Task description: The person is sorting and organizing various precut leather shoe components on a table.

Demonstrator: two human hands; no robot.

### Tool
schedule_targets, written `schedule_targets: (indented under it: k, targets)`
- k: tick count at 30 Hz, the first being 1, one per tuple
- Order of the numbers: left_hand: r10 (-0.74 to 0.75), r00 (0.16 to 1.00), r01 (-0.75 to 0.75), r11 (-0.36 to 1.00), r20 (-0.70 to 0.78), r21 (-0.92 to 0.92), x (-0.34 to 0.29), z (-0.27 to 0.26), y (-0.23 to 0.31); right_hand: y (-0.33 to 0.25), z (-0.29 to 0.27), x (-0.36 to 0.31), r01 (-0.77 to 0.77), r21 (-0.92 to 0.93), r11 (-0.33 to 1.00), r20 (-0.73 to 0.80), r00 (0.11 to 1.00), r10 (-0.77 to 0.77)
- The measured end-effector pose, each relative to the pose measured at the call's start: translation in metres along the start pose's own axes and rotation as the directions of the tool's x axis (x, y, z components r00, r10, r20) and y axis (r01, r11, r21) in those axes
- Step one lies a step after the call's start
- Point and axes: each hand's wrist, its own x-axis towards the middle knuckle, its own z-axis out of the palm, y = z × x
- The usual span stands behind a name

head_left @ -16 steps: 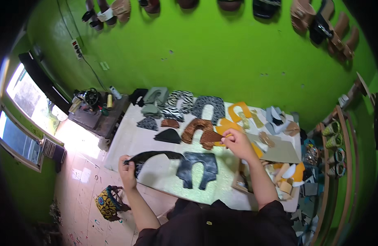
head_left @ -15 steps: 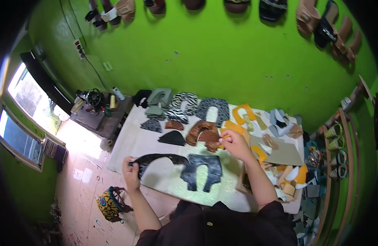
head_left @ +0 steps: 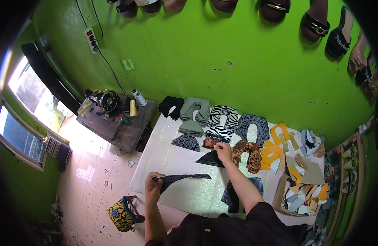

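Observation:
My left hand (head_left: 153, 186) is closed on the end of a dark patterned material piece (head_left: 174, 178), which sticks out to the right above the table's front part. My right hand (head_left: 224, 152) is pinched at the right edge of a small brown leopard-print piece (head_left: 210, 142); whether others lie under it is hard to tell. Just below that hand lie black wedge-shaped pieces (head_left: 210, 159). Right of it is a stack of U-shaped leopard-print pieces (head_left: 252, 152). Dark U-shaped pieces (head_left: 230, 197) lie partly hidden under my right forearm.
Along the table's (head_left: 156, 164) back lie black, green (head_left: 195, 110), zebra-print (head_left: 223, 116) and grey patterned (head_left: 253, 125) stacks. Yellow pieces (head_left: 272, 155) and a scrap-filled cardboard box (head_left: 280, 189) sit right. A sewing machine (head_left: 109, 102) stands left; a patterned bag (head_left: 121, 213) is below.
My view has swung left. My right hand has moved left from over the U-shaped leopard-print stack to the small brown piece. The dark piece in my left hand has turned and looks shorter.

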Motion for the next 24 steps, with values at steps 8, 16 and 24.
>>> schedule_targets:
  k: [8,16,24]
  targets:
    - [-0.042,0.999,0.042,0.999,0.007,-0.023,0.028,-0.021,-0.019,-0.003,-0.010,0.001,-0.200,-0.188,0.962,-0.106,0.977,0.183]
    - [-0.052,0.997,0.053,0.998,0.061,-0.022,0.042,-0.011,-0.007,-0.031,-0.021,-0.009,-0.268,-0.510,0.817,-0.233,0.958,0.169]
    - [-0.029,0.998,0.026,0.998,0.064,0.055,0.047,-0.006,-0.006,-0.042,-0.024,-0.007,-0.092,-0.585,0.806,-0.121,0.992,0.026]
